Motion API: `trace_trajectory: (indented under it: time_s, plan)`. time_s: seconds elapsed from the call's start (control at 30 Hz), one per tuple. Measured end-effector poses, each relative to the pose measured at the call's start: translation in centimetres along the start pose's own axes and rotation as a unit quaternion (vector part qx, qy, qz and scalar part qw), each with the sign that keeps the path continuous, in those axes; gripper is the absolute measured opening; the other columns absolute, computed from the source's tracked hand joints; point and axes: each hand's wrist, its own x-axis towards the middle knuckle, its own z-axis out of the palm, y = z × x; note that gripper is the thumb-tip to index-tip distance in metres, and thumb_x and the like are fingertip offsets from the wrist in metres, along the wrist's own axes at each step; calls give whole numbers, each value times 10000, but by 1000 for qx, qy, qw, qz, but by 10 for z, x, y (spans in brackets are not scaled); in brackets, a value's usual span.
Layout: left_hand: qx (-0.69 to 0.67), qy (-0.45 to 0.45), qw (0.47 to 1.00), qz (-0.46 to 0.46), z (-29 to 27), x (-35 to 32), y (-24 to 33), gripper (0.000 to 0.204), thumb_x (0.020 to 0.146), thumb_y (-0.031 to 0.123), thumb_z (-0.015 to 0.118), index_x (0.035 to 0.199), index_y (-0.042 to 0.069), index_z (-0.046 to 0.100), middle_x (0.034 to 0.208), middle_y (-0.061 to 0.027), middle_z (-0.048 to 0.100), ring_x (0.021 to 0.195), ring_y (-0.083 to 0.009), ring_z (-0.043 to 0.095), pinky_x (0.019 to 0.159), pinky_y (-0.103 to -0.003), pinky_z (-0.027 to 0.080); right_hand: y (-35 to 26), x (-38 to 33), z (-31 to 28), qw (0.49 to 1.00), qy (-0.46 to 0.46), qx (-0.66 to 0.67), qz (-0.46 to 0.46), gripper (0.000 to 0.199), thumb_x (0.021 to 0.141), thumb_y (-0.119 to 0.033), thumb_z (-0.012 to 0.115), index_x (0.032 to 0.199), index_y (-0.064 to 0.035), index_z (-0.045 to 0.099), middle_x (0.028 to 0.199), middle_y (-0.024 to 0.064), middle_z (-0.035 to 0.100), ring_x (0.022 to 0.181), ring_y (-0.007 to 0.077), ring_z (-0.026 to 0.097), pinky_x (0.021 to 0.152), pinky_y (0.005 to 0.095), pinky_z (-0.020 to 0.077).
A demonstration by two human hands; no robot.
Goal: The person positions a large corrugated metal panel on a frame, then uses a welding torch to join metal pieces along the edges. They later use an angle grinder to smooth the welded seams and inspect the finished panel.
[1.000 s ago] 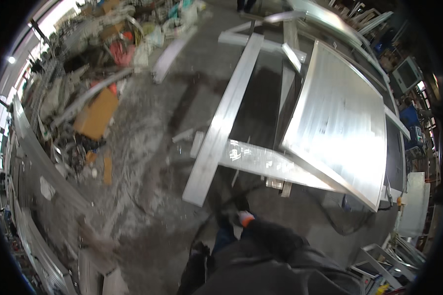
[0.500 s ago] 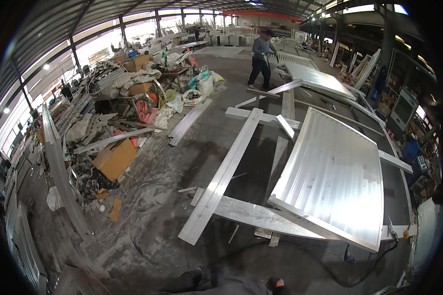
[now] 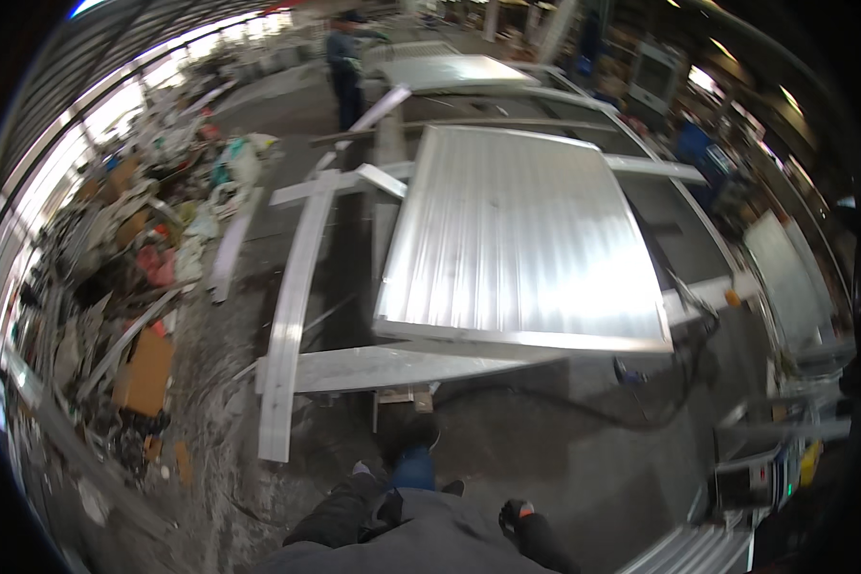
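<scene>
My right hand, in a dark glove with an orange patch, hangs low beside my body, apart from the metalwork. Its fingers are too small and blurred to read. On the other side, my left hand shows only as a small pale tip beyond the dark sleeve, near my leg. In front of me a silvery ribbed metal panel with a raised rim lies across a frame of flat metal bars. A long metal bar extends along the panel's left side, and a wide crossbar runs under its near edge.
A scrap heap with a cardboard box and sacks lines the left. Beyond the panel stands another person. A dark cable curves over the floor. At the lower right are a boxy machine and ribbed metal.
My view has turned right and tilted down, so the panel sits more centrally. My torso, sleeves and a leg now show, along with the machine at the lower right.
</scene>
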Motion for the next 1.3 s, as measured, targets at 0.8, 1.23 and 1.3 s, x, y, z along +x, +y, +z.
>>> trace_trajectory:
  time_s: [0.8,1.23,1.3]
  plan:
    - [80,-50,995,-8,303,171,316,351,951,413,595,1074,86,632,980,-172,691,853,-322,666,717,-452,530,341,-46,-82,-45,269,885,378,634,899,-663,600,1085,-57,591,959,95,647,943,369,619,760,499,508]
    - [-182,172,964,-90,307,190,268,507,951,538,653,1125,65,707,1053,-125,727,909,-327,669,748,-479,544,569,92,-234,95,276,907,304,845,953,-698,505,1563,-148,310,1468,197,460,1262,404,524,1027,533,473]
    - [-373,184,909,-28,304,199,279,512,912,546,712,1084,65,687,1029,-109,699,910,-277,645,693,-433,521,573,99,-254,89,284,910,288,821,960,-694,495,1557,-155,332,1469,184,466,1257,393,529,1043,531,461]
